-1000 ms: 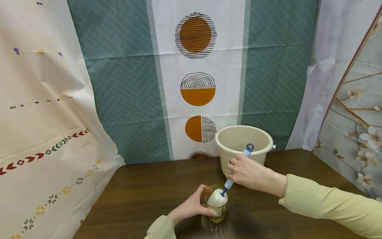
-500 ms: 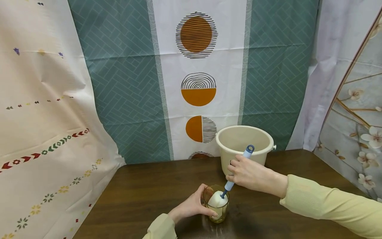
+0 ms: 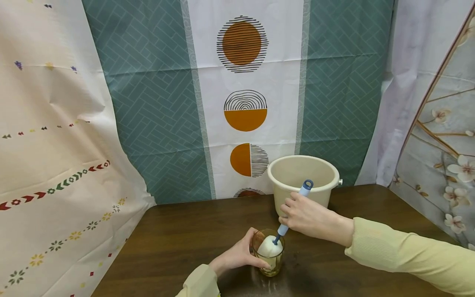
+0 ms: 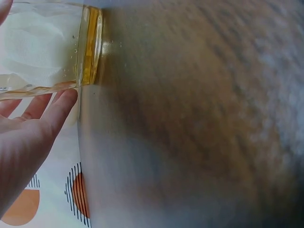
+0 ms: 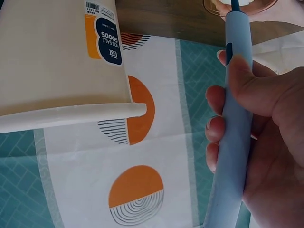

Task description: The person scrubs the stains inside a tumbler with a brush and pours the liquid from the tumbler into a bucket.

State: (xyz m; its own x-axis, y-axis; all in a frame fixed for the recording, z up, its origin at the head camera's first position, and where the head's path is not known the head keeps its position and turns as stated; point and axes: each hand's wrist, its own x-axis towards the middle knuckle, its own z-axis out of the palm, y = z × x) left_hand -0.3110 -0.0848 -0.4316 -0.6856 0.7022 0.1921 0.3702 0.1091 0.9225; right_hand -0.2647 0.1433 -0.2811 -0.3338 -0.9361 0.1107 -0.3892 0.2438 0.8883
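Clock centred on the glass, head view, 12 at top. Far left: cream cloth [image 3: 67, 156], its lower border lying along the table's left edge. Table [image 3: 185, 239]: dark wood, a broad stretch of it running between that edge and the left sleeve, 8 to 10 o'clock. Left hand [image 3: 237, 255] at 9 o'clock, clamped on the glass, digits split to the rim's 11 o'clock side and the wall's 6 o'clock side. Glass [image 3: 273, 267]: amber, about upright on the table, nearer the front than the back edge. Sponge [image 3: 268, 247] inside, filling most of the mouth; a narrow gap shows at the rim's 10 o'clock. Handle [image 3: 283, 229] rises from the sponge, leaning to 1 o'clock, looped end uppermost. Right hand [image 3: 306, 215] at between 1 and 2 o'clock, clamped on the handle; forearm leads off toward 4. Bucket [image 3: 280, 196] at 1 o'clock, by the back edge; right wrist view shows the patterned curtain [image 5: 142, 156] in the gap between bucket and handle. Wood continues from bucket to the right edge, bordered at 2 to 3 o'clock by the floral cloth [image 3: 441, 140].
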